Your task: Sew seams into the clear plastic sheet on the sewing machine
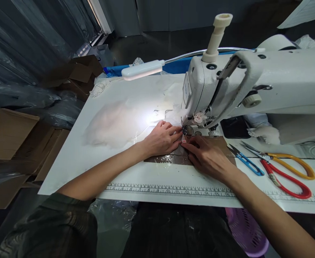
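Observation:
A piece of sheer, pale fabric (114, 123) spreads over the left of the table and runs towards the sewing machine's presser foot (184, 130). My left hand (164, 138) lies just left of the foot, its fingers bent together on the fabric. Close to the front of the foot, my right hand (207, 154) pinches the fabric's edge, where a small reddish mark shows. Both hands partly hide the cloth between them. Under them is a brown, shiny patch (163, 159) on the tabletop. The white sewing machine (289, 77) stands to the right.
Blue thread snips (247, 163) and scissors (287, 179) with red and yellow handles lie right of my right hand. A ruler strip (168, 190) runs along the front edge. A lamp (143, 70) glares over the table. Cardboard boxes (9, 132) stand left; a purple basket (247, 229) sits below.

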Motion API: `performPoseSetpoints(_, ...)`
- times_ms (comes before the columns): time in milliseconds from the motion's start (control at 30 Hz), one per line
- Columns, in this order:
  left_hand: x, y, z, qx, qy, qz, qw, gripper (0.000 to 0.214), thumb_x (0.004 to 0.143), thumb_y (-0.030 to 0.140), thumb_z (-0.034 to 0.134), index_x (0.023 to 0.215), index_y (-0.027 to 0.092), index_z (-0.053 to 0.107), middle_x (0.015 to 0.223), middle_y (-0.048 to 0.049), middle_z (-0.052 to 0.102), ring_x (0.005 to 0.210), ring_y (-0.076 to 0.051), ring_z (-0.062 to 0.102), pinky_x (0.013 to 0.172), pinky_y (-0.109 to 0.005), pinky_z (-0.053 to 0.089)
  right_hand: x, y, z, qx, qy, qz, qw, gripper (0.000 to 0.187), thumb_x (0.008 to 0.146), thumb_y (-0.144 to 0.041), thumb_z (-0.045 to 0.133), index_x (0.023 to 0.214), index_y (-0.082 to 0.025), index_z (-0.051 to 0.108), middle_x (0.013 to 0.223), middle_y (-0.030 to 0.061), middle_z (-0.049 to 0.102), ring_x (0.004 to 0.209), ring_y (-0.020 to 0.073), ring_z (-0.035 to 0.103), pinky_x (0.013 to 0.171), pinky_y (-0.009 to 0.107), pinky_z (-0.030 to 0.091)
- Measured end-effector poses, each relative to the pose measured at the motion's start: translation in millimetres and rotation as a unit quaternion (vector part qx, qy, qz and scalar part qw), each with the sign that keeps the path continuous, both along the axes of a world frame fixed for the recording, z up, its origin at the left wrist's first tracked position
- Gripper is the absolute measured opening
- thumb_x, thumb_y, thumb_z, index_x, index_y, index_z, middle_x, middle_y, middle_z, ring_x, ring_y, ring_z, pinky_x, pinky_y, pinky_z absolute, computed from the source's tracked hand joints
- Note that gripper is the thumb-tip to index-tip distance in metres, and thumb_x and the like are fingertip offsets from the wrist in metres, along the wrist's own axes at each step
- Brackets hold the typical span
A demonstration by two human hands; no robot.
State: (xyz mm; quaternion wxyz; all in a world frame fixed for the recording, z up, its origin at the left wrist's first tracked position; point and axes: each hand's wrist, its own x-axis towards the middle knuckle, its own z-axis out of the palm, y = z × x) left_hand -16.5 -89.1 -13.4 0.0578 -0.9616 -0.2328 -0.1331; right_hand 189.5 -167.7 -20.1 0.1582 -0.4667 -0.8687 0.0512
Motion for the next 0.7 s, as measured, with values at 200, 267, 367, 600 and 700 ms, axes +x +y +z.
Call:
performPoseSetpoints(200,-3.5,6.5,-4.9,-0.058,-0.024,-0.006,0.998,0.036,0.098,0.036,0.04,0.119,0.013,0.059,0.129,-0.0116,0.057,0.099,-0.022,0.055,0.084,-0.04,0.045,-3.8,-3.1,-3.1,-0.007,-0.018,-0.022,1.0,0.033,0.089,-0.017,0.045,0.119,-0.02,0.058,0.113,0.0143,0.056,0.096,0.0251,0.056,0.077,0.038,0.051)
performPoseSetpoints(267,-4.3,5.1,-5.2,-0.057,-0.027,-0.003,0.998,0.037,0.098,0.037,0.039,0.119,0.013,0.058,0.129,-0.012,0.057,0.099,-0.022,0.055,0.084,-0.041,0.045,-4.9,-3.9,-2.6,-0.005,-0.02,-0.031,0.999,0.033,0.089,-0.017,0.045,0.119,-0.019,0.058,0.112,0.0143,0.056,0.094,0.0249,0.056,0.077,0.038,0.051)
performPoseSetpoints(367,-4.1,3.5,-4.5,-0.039,-0.016,0.007,0.999,0.036,0.098,0.036,0.038,0.117,0.013,0.06,0.128,-0.0114,0.058,0.097,-0.023,0.056,0.083,-0.042,0.044,-6.5,-4.2,-1.2,-0.006,-0.016,-0.042,0.999,0.032,0.09,-0.018,0.044,0.118,-0.019,0.059,0.111,0.0142,0.057,0.093,0.0247,0.057,0.077,0.038,0.051)
performPoseSetpoints(600,-2.9,4.1,-6.6,-0.019,-0.014,0.003,1.0,0.038,0.098,0.034,0.037,0.119,0.012,0.06,0.131,-0.0133,0.056,0.098,-0.024,0.056,0.081,-0.042,0.044,-7.1,-3.8,-2.3,0.008,-0.01,-0.038,0.999,0.033,0.091,-0.018,0.041,0.118,-0.016,0.06,0.109,0.0157,0.057,0.095,0.0262,0.057,0.074,0.038,0.052)
performPoseSetpoints(700,-2.8,4.4,-6.7,-0.004,-0.014,0.005,1.0,0.037,0.098,0.034,0.038,0.118,0.013,0.062,0.13,-0.0133,0.057,0.096,-0.025,0.057,0.08,-0.043,0.044,-6.5,-3.4,-3.9,0.015,-0.012,-0.035,0.999,0.033,0.091,-0.018,0.041,0.119,-0.016,0.059,0.109,0.016,0.057,0.094,0.0262,0.057,0.073,0.039,0.052)
